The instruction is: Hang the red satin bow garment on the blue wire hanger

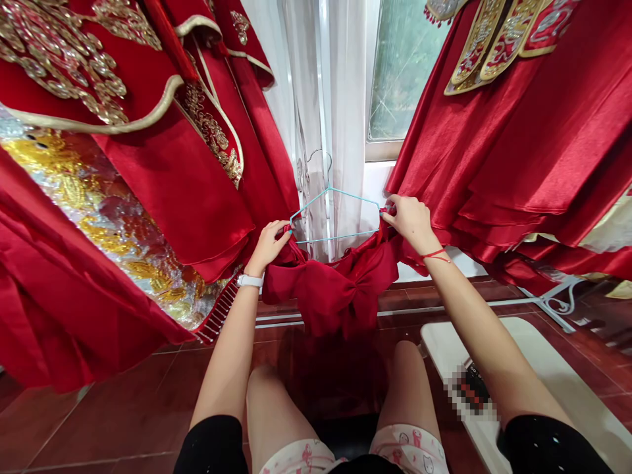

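Note:
A dark red dress (340, 289) with a large bow hangs from a thin light-blue wire hanger (345, 193). At the hanger's left end, my left hand (269, 249) pinches the dress's strap between thumb and fingers. My right hand (409, 219) is closed on the other strap at the right end, its fingertips partly hidden. The hanger's hook stands upright in front of a white metal post, and I cannot tell whether it rests on anything. Below the bow, the skirt drops between my knees and is dark and hard to make out.
Red embroidered gowns (207, 191) hang close on the left, and more red garments (494, 145) hang on the right. A white post (323, 79) and a window (405, 72) are ahead. A pale bench (533, 368) carrying a partly blurred dark object (471, 385) stands at lower right.

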The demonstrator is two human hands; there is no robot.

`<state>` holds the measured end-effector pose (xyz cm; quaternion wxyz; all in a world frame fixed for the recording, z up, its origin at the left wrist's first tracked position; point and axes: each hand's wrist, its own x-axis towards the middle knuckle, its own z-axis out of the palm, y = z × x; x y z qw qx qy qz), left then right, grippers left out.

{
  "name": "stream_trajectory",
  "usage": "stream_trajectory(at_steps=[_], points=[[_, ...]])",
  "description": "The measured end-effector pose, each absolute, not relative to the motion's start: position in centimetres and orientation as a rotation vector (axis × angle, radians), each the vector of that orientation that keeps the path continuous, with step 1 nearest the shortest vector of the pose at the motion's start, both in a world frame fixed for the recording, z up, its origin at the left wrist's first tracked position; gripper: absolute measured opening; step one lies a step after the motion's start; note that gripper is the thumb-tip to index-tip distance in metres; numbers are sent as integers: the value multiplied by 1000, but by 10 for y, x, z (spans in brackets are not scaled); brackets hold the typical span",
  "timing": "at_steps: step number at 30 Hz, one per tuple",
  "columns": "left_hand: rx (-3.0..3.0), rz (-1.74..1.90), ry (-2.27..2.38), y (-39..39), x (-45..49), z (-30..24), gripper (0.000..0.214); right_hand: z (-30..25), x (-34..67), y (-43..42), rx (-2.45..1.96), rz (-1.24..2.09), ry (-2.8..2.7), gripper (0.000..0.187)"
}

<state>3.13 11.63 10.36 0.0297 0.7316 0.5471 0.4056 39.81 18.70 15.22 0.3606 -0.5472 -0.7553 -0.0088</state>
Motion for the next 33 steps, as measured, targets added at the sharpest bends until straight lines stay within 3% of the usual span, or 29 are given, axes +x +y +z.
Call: stream_trajectory(at_steps=[2,5,8,12,15,18,23,33], points=[[2248,1240,1728,117,33,102,28,149,385,187,-1370,-247,-1992,38],[2220,1179,1822,117,35,102,32,140,367,195,-1192,-304,-2109,54],[2198,1095,1887,112,38,105,49,129,358,208,-1095,-219,-2133,52],[2049,1108,2067,86,42,105,89,117,360,223,-980,-111,-2082,54],[1780,1114,2313,51,44,95,100,111,361,227,-946,-92,-2058,56],[1593,1034,2419,22,40,87,90,108,360,227,-952,-115,-2058,63],[1486,777,2268,17,26,94,43,109,362,227,-953,-201,-2071,68],[1925,1198,2424,87,18,121,28,115,370,229,-958,-288,-2090,59]])
